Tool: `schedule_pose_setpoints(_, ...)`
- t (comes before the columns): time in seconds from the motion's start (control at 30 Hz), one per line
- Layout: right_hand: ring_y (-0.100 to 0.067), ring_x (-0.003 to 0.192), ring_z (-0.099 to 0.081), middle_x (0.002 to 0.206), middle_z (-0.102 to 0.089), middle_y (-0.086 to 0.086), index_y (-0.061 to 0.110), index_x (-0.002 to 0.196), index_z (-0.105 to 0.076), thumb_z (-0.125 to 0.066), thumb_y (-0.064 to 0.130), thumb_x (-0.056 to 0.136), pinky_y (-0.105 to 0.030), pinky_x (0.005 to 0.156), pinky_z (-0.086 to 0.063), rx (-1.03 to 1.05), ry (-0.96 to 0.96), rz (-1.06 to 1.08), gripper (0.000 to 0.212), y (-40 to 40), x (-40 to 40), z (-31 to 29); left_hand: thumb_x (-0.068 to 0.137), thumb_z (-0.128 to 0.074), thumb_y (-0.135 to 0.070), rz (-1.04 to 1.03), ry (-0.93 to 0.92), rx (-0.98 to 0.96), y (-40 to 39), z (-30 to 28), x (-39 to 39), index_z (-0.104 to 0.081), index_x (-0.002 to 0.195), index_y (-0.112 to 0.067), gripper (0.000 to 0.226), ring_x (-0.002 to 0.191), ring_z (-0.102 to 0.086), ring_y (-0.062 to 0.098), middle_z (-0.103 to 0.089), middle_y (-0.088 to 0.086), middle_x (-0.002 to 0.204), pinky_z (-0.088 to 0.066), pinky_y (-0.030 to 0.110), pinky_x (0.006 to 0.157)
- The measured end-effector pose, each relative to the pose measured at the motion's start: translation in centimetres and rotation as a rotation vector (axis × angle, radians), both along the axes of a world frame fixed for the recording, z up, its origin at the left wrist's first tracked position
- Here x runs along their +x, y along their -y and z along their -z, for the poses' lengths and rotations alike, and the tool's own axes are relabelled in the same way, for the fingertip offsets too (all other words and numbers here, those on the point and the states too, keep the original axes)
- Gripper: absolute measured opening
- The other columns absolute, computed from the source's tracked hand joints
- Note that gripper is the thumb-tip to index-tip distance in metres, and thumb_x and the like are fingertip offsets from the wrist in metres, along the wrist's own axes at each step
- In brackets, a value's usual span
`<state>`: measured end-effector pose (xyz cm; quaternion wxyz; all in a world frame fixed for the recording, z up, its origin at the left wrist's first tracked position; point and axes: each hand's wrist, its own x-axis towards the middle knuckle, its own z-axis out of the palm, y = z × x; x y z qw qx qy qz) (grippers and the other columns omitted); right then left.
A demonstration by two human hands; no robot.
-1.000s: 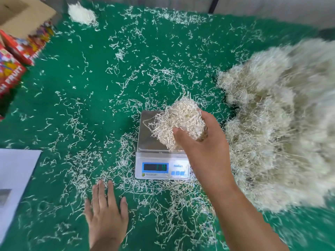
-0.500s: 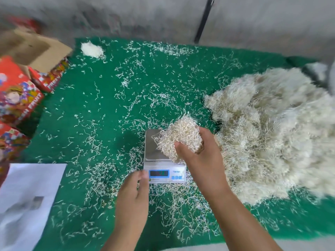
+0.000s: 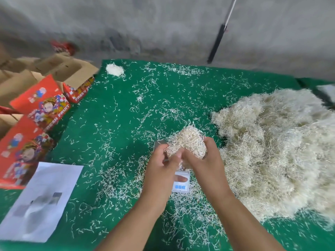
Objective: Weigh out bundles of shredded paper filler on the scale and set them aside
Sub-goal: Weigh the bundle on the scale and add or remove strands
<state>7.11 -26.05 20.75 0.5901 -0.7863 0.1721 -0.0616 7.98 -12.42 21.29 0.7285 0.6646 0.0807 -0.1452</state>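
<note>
A pale bundle of shredded paper [image 3: 187, 140] sits between both hands just above the small white scale [image 3: 181, 185], whose display and blue buttons peek out under my wrists. My right hand [image 3: 203, 160] grips the bundle from the right and below. My left hand [image 3: 163, 160] pinches its left edge. Most of the scale's steel pan is hidden behind the hands and the bundle. A big heap of the same shredded paper [image 3: 275, 153] lies on the green mat to the right.
Loose shreds are scattered over the green mat [image 3: 117, 124]. A small white tuft [image 3: 115, 69] lies at the far edge. Red printed fruit boxes [image 3: 41, 107] and open cardboard stand at left, a white sheet [image 3: 41, 200] at front left. A grey wall rises behind.
My left hand has come up from the scale's front to the bundle's left side. Both hands now hold the bundle. The view has tilted upward, showing more wall.
</note>
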Motion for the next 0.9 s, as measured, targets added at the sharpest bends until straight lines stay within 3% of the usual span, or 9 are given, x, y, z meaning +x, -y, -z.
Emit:
schedule_pose_setpoints(0.1, -0.014, 0.104, -0.073, 0.130, -0.066, -0.001, 0.054, 0.136, -0.036, -0.085, 0.051, 0.081, -0.040, 0.098, -0.052, 0.046, -0.021, 0.053, 0.073, 2.6, -0.9, 0.0, 0.098, -0.070, -0.037, -0.021, -0.014, 0.010, 1.7, 0.8, -0.8, -0.053, 0.090, -0.078, 0.045, 0.071, -0.078, 0.023, -0.053, -0.022, 0.116, -0.060, 0.042, 0.073)
schedule_pose_setpoints(0.2, -0.013, 0.118, -0.061, 0.136, -0.051, 0.016, 0.044, 0.148, -0.037, -0.086, 0.043, 0.082, -0.036, 0.101, -0.044, 0.026, -0.012, 0.090, 0.082, 5.6, -1.8, 0.5, 0.097, -0.073, -0.030, 0.003, -0.032, 0.015, 3.9, 1.5, -1.8, -0.060, 0.087, -0.071, 0.044, 0.072, -0.078, 0.025, -0.053, -0.021, 0.115, -0.056, 0.043, 0.078)
schedule_pose_setpoints(0.27, -0.009, 0.109, -0.061, 0.132, -0.053, 0.019, 0.045, 0.146, -0.038, -0.087, 0.041, 0.080, -0.034, 0.098, -0.047, 0.055, -0.012, 0.129, 0.083, 7.7, -2.7, 1.1, 0.097, -0.073, -0.025, 0.010, -0.050, 0.008, 5.7, 2.0, -2.7, -0.060, 0.096, -0.058, 0.035, 0.072, -0.078, 0.026, -0.053, -0.021, 0.112, -0.051, 0.036, 0.078)
schedule_pose_setpoints(0.37, -0.006, 0.065, -0.057, 0.103, -0.071, 0.001, 0.042, 0.142, -0.044, -0.089, 0.031, 0.080, -0.031, 0.066, -0.057, 0.086, -0.008, 0.248, 0.078, 11.8, -3.8, 2.0, 0.096, -0.072, -0.024, 0.044, -0.072, 0.039, 8.4, 2.8, -4.0, -0.057, 0.101, -0.052, 0.032, 0.075, -0.078, 0.025, -0.054, -0.025, 0.111, -0.042, 0.028, 0.077)
schedule_pose_setpoints(0.4, -0.008, 0.067, -0.060, 0.102, -0.073, -0.004, 0.038, 0.147, -0.043, -0.089, 0.025, 0.081, -0.031, 0.065, -0.060, 0.132, -0.005, 0.325, 0.082, 13.7, -3.9, 2.2, 0.096, -0.072, -0.023, 0.045, -0.075, 0.057, 9.0, 3.1, -4.4, -0.058, 0.101, -0.051, 0.033, 0.075, -0.078, 0.023, -0.055, -0.026, 0.111, -0.043, 0.029, 0.079)
schedule_pose_setpoints(0.5, -0.016, 0.091, -0.069, 0.130, -0.066, -0.013, 0.027, 0.157, -0.039, -0.083, 0.012, 0.085, -0.037, 0.083, -0.062, 0.272, 0.004, 0.573, 0.086, 20.3, -4.2, 2.1, 0.097, -0.071, -0.021, 0.054, -0.062, 0.187, 9.3, 4.7, -5.0, -0.061, 0.108, -0.045, 0.029, 0.075, -0.078, 0.018, -0.064, -0.011, 0.115, -0.055, 0.037, 0.082)
schedule_pose_setpoints(0.6, -0.010, 0.075, -0.063, 0.114, -0.068, -0.008, 0.026, 0.155, -0.041, -0.080, 0.012, 0.087, -0.024, 0.058, -0.054, 0.336, 0.050, 0.706, 0.079, 26.3, -4.7, 1.9, 0.097, -0.070, -0.016, -0.016, -0.089, 0.302, 7.7, 7.2, -5.4, -0.065, 0.107, -0.036, 0.023, 0.077, -0.078, 0.016, -0.069, -0.001, 0.110, -0.059, 0.032, 0.066)
schedule_pose_setpoints(0.73, -0.010, 0.078, -0.066, 0.107, -0.071, -0.005, 0.029, 0.159, -0.034, -0.081, 0.015, 0.087, -0.025, 0.060, -0.052, 0.402, 0.077, 0.717, 0.087, 30.0, -5.8, 1.7, 0.095, -0.068, -0.004, -0.100, -0.199, 0.409, 6.3, 11.7, -6.4, -0.066, 0.124, -0.015, 0.030, 0.077, -0.078, 0.020, -0.070, 0.006, 0.108, -0.063, 0.031, 0.062)
schedule_pose_setpoints(0.9, -0.019, 0.096, -0.067, 0.136, -0.064, -0.018, 0.033, 0.162, -0.031, -0.085, 0.023, 0.084, -0.032, 0.076, -0.051, 0.453, 0.060, 0.608, 0.096, 30.5, -6.7, 2.2, 0.096, -0.070, -0.010, 0.080, -0.243, 0.520, 10.5, 15.0, -7.4, -0.066, 0.114, -0.013, 0.018, 0.083, -0.075, 0.025, -0.068, 0.014, 0.110, -0.063, 0.029, 0.061)
